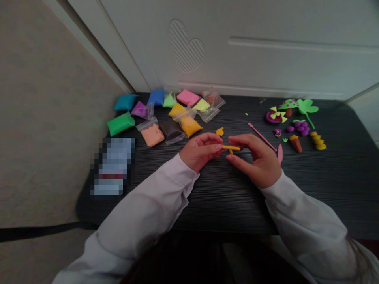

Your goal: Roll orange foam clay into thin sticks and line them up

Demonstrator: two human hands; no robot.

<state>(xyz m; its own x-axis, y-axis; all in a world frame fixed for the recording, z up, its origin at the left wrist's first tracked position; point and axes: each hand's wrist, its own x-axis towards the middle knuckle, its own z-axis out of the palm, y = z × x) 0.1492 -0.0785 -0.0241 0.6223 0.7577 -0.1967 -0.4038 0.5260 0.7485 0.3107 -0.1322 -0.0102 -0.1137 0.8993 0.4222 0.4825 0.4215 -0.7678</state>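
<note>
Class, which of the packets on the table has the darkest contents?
The dark brown packet, between the peach packet and the orange packet just beyond the left hand; every other packet looks lighter.

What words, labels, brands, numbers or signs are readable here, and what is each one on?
None can be read.
Phone-like device: pixelated, so any text is unreadable.
Colored packets: no print can be made out.
White panel: a raised, striped heart shape, not text.
Yellow strip in the left hand: no lettering visible.
</note>
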